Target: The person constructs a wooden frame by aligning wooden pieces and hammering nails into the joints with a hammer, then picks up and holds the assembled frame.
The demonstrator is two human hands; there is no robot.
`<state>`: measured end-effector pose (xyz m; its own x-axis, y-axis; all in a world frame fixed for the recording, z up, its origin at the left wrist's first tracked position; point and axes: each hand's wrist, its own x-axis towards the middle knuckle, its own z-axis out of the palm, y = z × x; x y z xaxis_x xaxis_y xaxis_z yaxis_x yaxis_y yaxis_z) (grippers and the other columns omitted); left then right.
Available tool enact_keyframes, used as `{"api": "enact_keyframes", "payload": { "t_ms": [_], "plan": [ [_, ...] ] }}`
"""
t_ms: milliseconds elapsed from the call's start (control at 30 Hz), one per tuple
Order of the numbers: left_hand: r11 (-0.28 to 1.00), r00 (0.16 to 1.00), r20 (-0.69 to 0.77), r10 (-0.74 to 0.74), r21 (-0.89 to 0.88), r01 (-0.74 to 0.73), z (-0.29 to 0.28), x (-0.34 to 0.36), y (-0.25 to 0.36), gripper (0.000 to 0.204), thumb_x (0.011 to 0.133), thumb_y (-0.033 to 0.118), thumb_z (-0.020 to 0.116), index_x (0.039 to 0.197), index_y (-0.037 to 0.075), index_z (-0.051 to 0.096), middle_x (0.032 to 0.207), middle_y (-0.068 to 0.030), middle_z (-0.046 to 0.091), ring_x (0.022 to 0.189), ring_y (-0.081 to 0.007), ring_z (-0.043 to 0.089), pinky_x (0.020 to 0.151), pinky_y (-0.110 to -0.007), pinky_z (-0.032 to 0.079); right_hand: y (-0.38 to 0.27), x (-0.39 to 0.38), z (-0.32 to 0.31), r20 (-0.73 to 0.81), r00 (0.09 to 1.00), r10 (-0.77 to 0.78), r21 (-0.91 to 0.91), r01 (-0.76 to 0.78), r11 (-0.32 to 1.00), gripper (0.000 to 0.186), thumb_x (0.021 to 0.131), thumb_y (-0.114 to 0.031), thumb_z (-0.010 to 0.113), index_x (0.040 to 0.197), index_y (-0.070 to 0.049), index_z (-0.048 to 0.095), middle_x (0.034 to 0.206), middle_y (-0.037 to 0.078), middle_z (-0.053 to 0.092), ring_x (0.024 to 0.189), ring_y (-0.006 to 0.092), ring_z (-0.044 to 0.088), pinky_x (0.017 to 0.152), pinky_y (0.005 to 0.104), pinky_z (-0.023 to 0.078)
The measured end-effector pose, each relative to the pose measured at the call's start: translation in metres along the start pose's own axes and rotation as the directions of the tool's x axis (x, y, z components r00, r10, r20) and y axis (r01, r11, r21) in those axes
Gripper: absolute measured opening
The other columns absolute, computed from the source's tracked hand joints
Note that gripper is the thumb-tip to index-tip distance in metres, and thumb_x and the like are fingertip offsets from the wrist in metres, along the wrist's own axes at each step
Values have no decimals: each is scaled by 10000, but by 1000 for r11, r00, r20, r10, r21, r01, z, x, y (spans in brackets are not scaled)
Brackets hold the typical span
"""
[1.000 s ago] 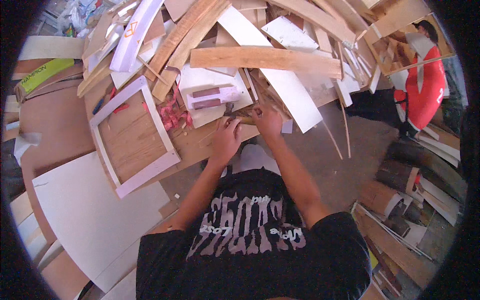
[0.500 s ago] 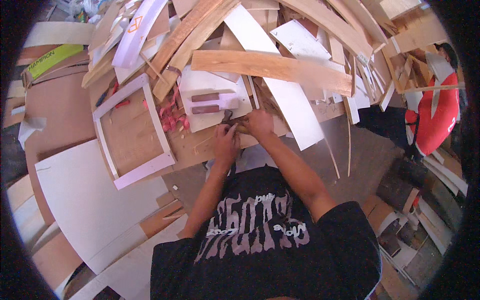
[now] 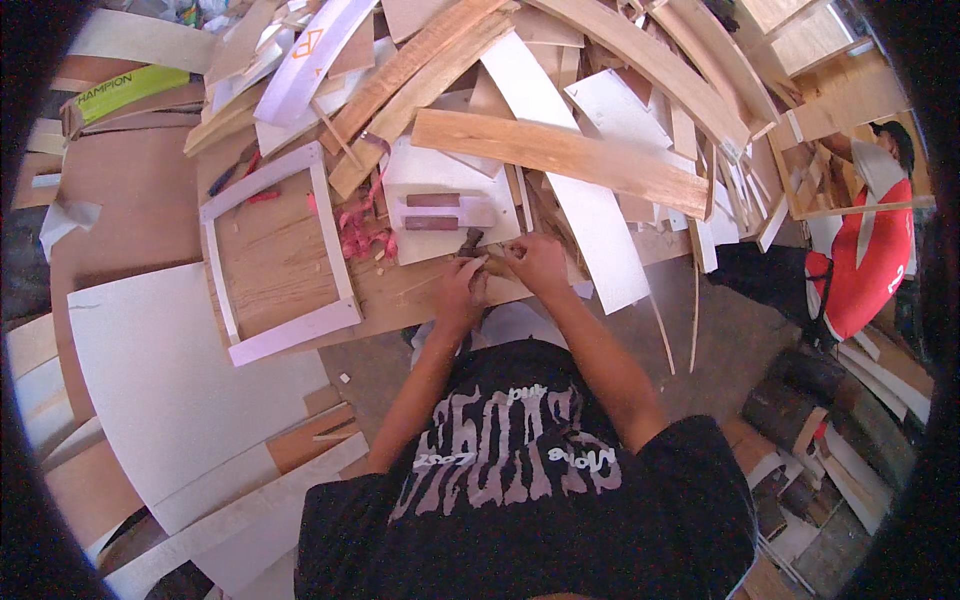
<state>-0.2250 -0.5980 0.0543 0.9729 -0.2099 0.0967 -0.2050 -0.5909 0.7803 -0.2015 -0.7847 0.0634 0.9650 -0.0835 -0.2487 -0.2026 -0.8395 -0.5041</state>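
Observation:
Near the front edge of the wooden worktable [image 3: 400, 300], my left hand [image 3: 462, 295] is closed around what looks like a hammer [image 3: 473, 240], its dark head pointing away from me. My right hand [image 3: 540, 264] is close beside it, fingers bent into a pinch by the light-brown handle; what they hold is too small to tell. Just beyond lies a white board [image 3: 410, 172] bearing a pale block with two dark brown strips [image 3: 432, 200]. Left of my hands rests a pale four-sided frame [image 3: 340, 240], with pink-red shreds [image 3: 365, 235] beside it.
Curved wood offcuts [image 3: 560, 150] and a long white strip [image 3: 600, 240] are heaped across the far side. Pliers with red handles [image 3: 262, 195] lie behind the frame. A large white sheet [image 3: 180, 390] is at left. Another person in red and white [image 3: 870, 250] is at the right.
The whole view has shifted, so the bench appears farther right. My right hand has moved slightly nearer to me, its fingers now pinched beside the handle. The person at right shows more.

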Motion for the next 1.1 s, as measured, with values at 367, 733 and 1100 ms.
{"api": "enact_keyframes", "payload": {
  "t_ms": [367, 733, 1100],
  "plan": [
    [836, 964, 38, -263, -490, 247, -95, -39, -19, 205, 955, 137, 673, 1110, 5, 700, 971, -67, 729, 823, -126, 680, 717, -286, 543, -98, -56, 22, -85, 953, -291, 425, 299, 854, 238, 846, -261, 781, 932, -39, 765, 847, 108, 706, 644, 170, 647, 616, 321, 520],
    [507, 833, 29, -552, -782, 362, -181, -76, -82, 172, 975, 121, 656, 1090, -8, 647, 892, -89, 706, 788, -146, 685, 728, -280, 569, -69, -45, 69, -232, 969, -88, -256, 26, 966, 523, 819, -180, 720, 1303, -112, 535, 1136, 174, 659, 1087, 348, 627, 1053, 471, 380],
    [503, 846, 42, -532, -787, 356, -236, -112, -113, 204, 955, 51, 647, 1124, -58, 677, 977, -106, 716, 858, -158, 691, 775, -301, 576, -106, -60, 66, -238, 971, 38, -155, -76, 985, 283, 879, -235, 690, 1089, -49, 651, 1030, 177, 689, 986, 388, 660, 856, 510, 499]
  ]
}}
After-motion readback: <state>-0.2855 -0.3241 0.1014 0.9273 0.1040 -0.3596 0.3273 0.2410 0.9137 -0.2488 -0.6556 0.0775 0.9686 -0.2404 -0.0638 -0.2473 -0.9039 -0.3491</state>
